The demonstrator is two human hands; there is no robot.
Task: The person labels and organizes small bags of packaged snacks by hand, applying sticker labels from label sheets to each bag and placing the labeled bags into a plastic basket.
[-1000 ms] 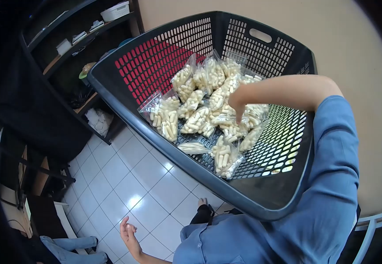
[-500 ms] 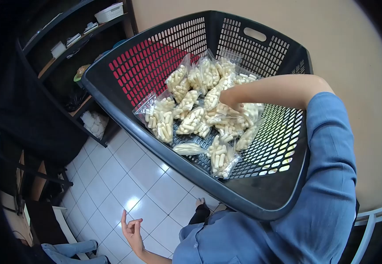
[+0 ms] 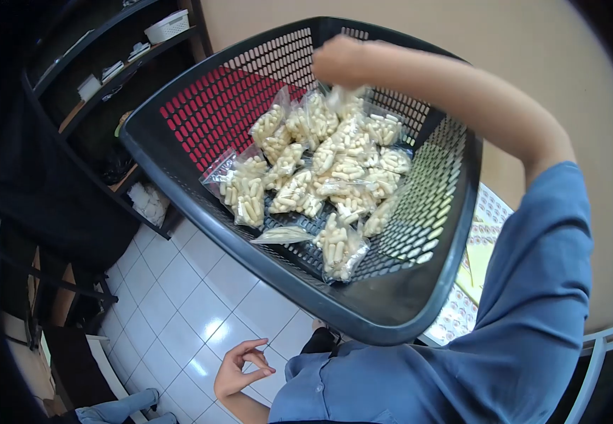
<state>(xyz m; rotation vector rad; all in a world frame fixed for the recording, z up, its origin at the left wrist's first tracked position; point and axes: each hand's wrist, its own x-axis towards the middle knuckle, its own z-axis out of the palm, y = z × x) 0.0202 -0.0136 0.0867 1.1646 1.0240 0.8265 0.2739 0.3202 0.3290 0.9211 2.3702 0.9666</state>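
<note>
A large black plastic basket with slotted walls is tilted in front of me. Inside lie several clear zip bags of cream-coloured capsules. My right hand is raised over the far side of the basket, smeared by motion. Its fingers look closed on the top of a capsule bag, whose blurred plastic shows just below the fist. My left hand hangs low over the floor, outside the basket. Its fingers are curved, apart from the thumb, and nothing is in it.
Dark shelving stands on the left, with a white basket on an upper shelf. A surface with a patterned cover shows beneath the right side of the basket. Another person's jeans-clad leg is at lower left, on the tiled floor.
My right hand has risen from among the bags to the far rim. My left hand has shifted right, its pointing finger now curled. The basket appears slightly further left in view, revealing the patterned surface.
</note>
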